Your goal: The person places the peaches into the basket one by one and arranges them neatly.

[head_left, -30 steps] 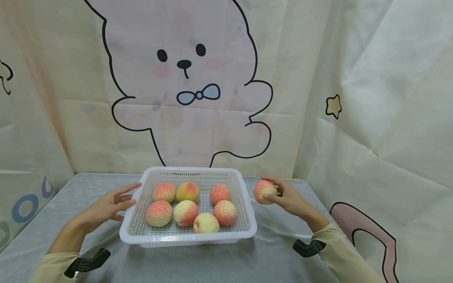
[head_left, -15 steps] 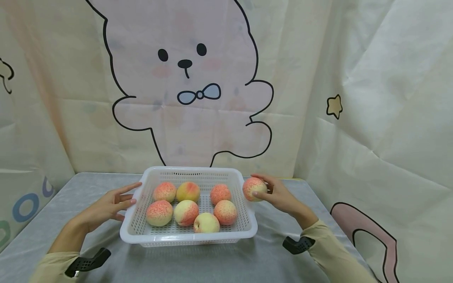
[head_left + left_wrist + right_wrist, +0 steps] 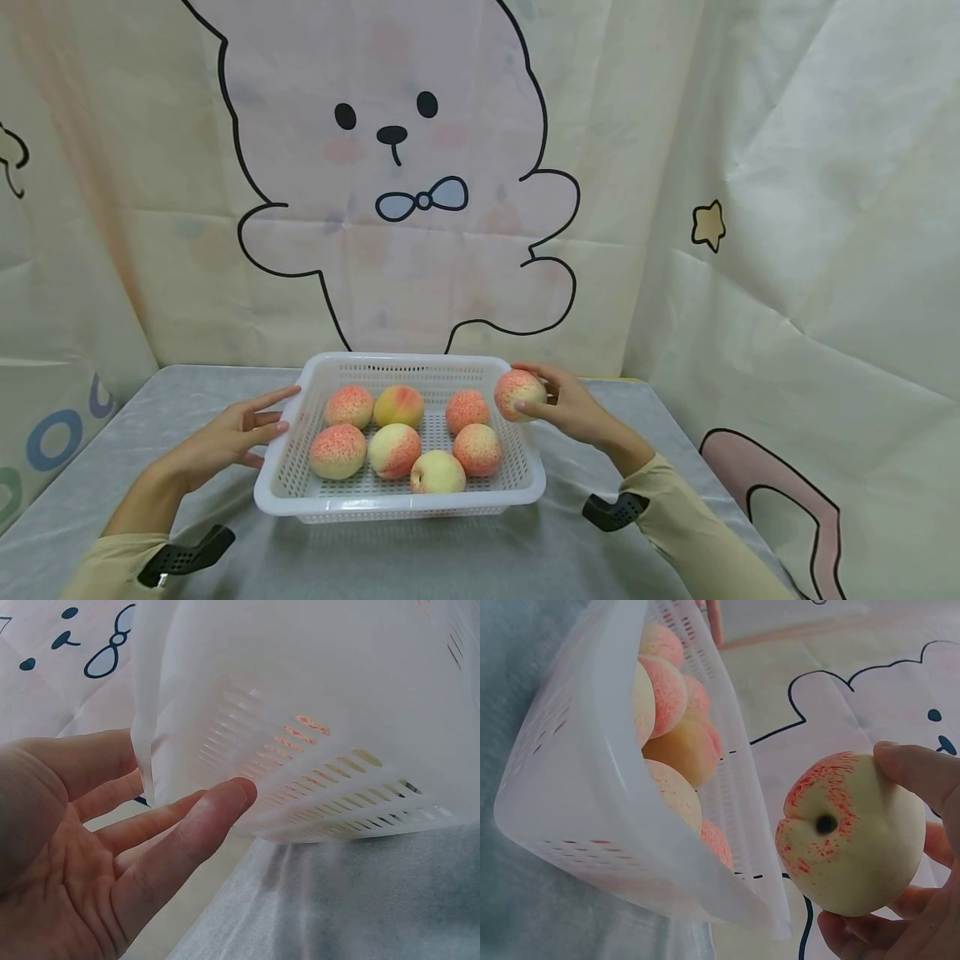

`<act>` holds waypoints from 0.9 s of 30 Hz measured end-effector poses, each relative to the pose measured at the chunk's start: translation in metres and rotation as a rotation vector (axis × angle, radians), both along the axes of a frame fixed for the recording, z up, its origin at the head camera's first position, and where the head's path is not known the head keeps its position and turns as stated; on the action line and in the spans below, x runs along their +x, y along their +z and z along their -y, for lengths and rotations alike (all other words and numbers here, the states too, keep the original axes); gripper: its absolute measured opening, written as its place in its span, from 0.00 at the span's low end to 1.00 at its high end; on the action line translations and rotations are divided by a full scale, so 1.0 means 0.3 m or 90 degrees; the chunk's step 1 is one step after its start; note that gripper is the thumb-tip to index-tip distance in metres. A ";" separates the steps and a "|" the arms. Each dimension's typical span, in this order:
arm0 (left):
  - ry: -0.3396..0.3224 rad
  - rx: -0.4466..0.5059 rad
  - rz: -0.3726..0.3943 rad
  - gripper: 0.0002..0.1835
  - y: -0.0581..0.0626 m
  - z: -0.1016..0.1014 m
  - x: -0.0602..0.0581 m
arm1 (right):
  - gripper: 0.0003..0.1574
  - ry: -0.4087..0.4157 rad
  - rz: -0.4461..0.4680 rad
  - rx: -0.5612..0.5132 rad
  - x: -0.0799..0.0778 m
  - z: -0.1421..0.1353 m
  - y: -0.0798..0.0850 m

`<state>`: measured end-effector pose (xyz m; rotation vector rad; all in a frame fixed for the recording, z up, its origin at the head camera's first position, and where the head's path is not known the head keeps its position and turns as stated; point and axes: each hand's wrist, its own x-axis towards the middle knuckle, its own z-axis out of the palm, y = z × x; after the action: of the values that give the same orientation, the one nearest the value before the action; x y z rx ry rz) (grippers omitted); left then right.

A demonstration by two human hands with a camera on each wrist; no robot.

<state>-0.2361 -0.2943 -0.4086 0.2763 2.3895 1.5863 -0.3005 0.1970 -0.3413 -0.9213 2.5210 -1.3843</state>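
My right hand (image 3: 576,410) grips a red-and-pale peach (image 3: 517,395) over the right rim of a white plastic basket (image 3: 397,505). In the right wrist view, thumb and fingers wrap the held peach (image 3: 855,855), its dark stem hollow showing, apart from the basket wall. Several peaches lie inside the basket, among them a yellow-orange peach (image 3: 398,407) at the back and a pale peach (image 3: 437,472) at the front. At the basket's left side, my left hand (image 3: 225,440) touches the rim with extended fingers. The left wrist view shows its thumb (image 3: 217,814) near the slotted wall.
A grey cloth (image 3: 360,558) covers the table under the basket. Behind it hangs a pale curtain (image 3: 637,150) printed with a cartoon animal. Each forearm carries a black wrist device, such as the one on the right (image 3: 615,512).
My right hand has carried the peach leftward and slightly up, from beside the basket to over its right rim. The left hand and the basket stay in place.
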 end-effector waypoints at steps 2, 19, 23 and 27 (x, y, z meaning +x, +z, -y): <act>-0.003 0.002 -0.001 0.41 0.002 0.000 0.001 | 0.38 0.006 0.001 0.002 0.001 0.012 0.004; -0.007 0.012 -0.002 0.41 -0.001 0.005 -0.001 | 0.37 0.039 0.043 0.041 -0.025 0.136 0.006; -0.007 0.012 -0.001 0.41 -0.002 0.004 -0.001 | 0.37 0.050 0.053 0.054 -0.033 0.169 0.005; -0.009 0.013 -0.001 0.41 -0.003 0.004 -0.001 | 0.36 0.056 0.063 0.068 -0.036 0.202 0.006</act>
<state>-0.2364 -0.2955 -0.4094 0.2983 2.3678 1.6056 -0.3112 0.1363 -0.3396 -0.9085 2.4236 -1.2266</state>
